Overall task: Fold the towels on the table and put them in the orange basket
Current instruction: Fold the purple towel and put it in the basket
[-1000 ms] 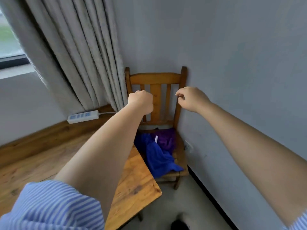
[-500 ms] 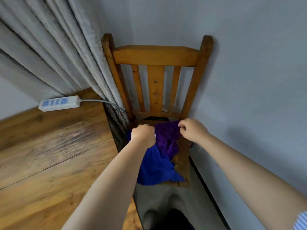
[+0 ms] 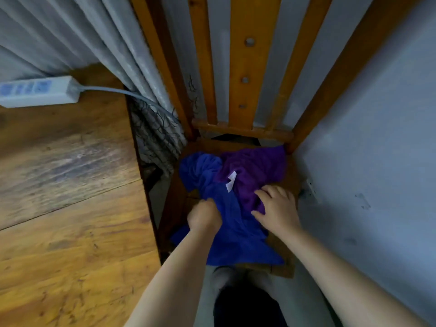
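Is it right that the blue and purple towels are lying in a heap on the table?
Not quite. The head view shows the blue towel and purple towel heaped on the wooden chair seat beside the table, not on the table.

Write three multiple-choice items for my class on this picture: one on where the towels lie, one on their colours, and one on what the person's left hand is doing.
1. Where do the towels lie?
A. on the wooden table
B. on the seat of the wooden chair
C. in an orange basket

2. What colours are the two towels?
A. blue and purple
B. red and green
C. white and yellow

3. What is the left hand doing?
A. hanging idle
B. holding the power strip
C. gripping the blue towel

Key: 1 B, the blue towel and the purple towel are bunched on the chair seat, beside the table. 2 A, one cloth is blue and the other purple. 3 C, the left hand has its fingers curled into blue cloth, while the right hand rests where the two towels meet.
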Available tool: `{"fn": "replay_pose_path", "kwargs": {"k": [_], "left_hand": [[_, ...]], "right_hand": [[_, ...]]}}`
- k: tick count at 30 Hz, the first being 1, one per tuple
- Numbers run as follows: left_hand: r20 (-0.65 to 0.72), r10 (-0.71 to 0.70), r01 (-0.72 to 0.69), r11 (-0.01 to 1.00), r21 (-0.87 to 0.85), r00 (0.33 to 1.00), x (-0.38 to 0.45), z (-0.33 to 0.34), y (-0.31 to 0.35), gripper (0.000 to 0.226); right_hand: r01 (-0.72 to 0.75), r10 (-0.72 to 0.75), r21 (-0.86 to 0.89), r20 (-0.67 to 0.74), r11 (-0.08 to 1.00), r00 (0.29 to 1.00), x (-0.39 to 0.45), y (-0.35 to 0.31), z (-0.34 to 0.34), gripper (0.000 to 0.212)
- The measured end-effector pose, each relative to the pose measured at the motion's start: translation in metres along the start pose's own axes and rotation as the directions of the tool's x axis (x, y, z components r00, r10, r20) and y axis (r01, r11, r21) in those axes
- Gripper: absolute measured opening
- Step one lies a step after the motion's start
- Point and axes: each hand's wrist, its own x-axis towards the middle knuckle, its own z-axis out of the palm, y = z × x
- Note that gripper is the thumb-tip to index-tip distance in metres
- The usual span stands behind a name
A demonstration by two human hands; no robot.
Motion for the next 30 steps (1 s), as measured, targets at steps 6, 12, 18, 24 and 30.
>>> {"fn": "replay_pose_path", "kwargs": {"k": [6,12,18,24,30], "left_hand": [[-0.302,0.234,-0.266,0.962,-0.067,0.924,0.036,0.015,0.004,0.054],[-0.209,0.42,-0.423,0.905,0.034,0.883,0.07,0.001,0.03,0.071],[-0.185,0.473,-0.448,0.879,0.164,0.861,0.076,-0.012,0.051,0.028],[-0.116,0.41,-0.423,0.897,-0.125,0.905,0.051,-0.039,0.054,0.046],[0.067,0.537,-0.508,0.826,-0.244,0.841,0.039,-0.045,0.088,0.052]], "right_hand": [[-0.108,0.108,0.011,-0.017,0.994,0.994,0.012,0.028,0.027,0.045],[-0.006,0.026,0.148,-0.128,0.989,0.991,0.012,0.034,0.022,0.017],[-0.152,0.206,0.351,-0.122,0.924,0.971,0.017,0.049,0.006,0.019],[-0.1,0.173,0.394,-0.156,0.914,0.972,0.007,0.054,-0.06,0.023],[0.045,0.016,0.325,-0.181,0.945,0.983,-0.016,0.054,-0.115,0.021]]}}
